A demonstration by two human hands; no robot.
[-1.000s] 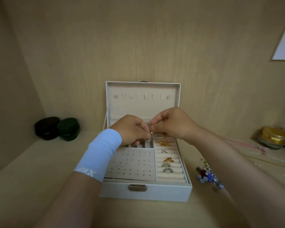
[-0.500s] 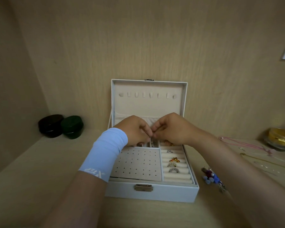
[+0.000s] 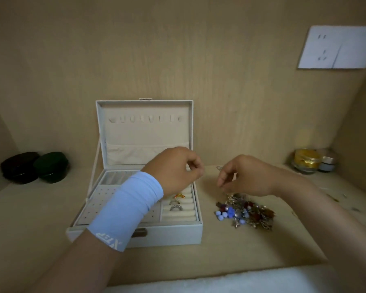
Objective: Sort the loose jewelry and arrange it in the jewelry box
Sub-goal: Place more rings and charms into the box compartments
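Right grip curled above tangled beaded-chain jewelry heap, left grip over open white jewelry box; whether holding anything, cannot tell. Risk: snagged chains dragging neighbours.

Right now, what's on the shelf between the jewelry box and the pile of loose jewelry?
Nothing: the head view shows a bare strip of wooden shelf between the jewelry box and the pile of loose jewelry.

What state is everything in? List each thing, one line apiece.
Jewelry box: open, lid upright.
Rings: seated in the ring rolls.
Loose jewelry pile: heaped on the shelf beside the box.
Left hand: over the box, fingers curled; grip unclear.
Right hand: above the pile, fingers curled; grip unclear.
Black case: closed.
Green case: closed.
Gold-lidded jar: lid on.
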